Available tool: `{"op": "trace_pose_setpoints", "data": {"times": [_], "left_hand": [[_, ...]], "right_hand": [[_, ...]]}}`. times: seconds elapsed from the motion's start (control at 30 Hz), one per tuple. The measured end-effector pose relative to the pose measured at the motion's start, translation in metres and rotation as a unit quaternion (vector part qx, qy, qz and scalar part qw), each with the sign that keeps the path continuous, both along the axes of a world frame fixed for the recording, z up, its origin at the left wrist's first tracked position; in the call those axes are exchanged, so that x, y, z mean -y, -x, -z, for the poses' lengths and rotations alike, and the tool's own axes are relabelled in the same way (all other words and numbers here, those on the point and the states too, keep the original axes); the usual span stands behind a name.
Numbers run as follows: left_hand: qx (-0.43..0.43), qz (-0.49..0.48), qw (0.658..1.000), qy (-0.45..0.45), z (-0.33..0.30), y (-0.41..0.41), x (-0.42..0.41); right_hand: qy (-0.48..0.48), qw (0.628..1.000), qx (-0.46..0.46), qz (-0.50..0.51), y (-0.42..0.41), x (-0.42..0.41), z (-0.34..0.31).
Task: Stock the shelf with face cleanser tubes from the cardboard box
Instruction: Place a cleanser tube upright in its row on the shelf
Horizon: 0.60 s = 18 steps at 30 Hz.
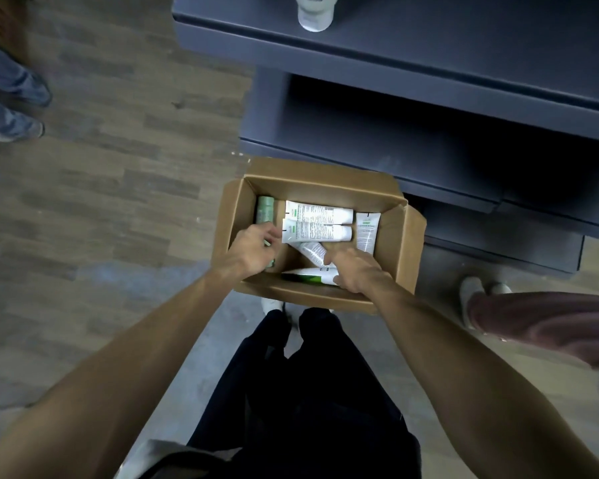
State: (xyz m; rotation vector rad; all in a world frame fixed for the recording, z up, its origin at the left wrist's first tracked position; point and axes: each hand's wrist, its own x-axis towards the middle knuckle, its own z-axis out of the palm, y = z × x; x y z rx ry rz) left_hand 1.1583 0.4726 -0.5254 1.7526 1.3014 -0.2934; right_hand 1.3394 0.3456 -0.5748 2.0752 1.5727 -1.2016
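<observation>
While both your hands reach into the cardboard box (317,181) below the shelf (429,74), your left hand (253,248) grips a green tube (265,209); your right hand (355,271) pinches a white tube (312,252). Lift each straight up, clear of the box walls.

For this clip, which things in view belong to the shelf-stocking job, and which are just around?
Part of the job:
cardboard box
white tubes lying in the box
green tube by its left wall
dark shelf
tube on the shelf
left hand and right hand, both in the box

Just around:
bystander's shoes, left
another person's leg, right
wood-look floor
</observation>
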Motion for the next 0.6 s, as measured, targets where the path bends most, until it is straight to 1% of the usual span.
{"op": "trace_pose_setpoints", "data": {"times": [0.07, 0.2, 0.3, 0.37, 0.5, 0.6], "left_hand": [[0.003, -0.004, 1.000, 0.004, 0.003, -0.001, 0.003], [0.006, -0.012, 1.000, 0.015, 0.006, 0.000, 0.007], [0.007, -0.013, 1.000, 0.022, 0.007, 0.002, 0.008], [0.010, -0.017, 0.999, 0.026, 0.007, 0.004, 0.008], [0.010, -0.023, 0.999, 0.022, 0.007, 0.007, 0.006], [0.011, -0.028, 0.999, 0.024, 0.005, 0.007, 0.006]], "right_hand": [[0.002, 1.000, -0.029, 0.001, 0.000, 0.000, 0.003], [-0.036, 0.997, -0.063, 0.009, 0.004, -0.006, 0.005], [-0.016, 0.998, -0.063, 0.010, 0.006, -0.010, 0.004], [-0.019, 0.999, -0.048, 0.010, 0.008, -0.010, 0.005], [-0.057, 0.998, 0.013, 0.012, 0.019, -0.009, 0.008], [-0.022, 0.995, 0.098, -0.006, 0.028, -0.016, 0.007]]}}
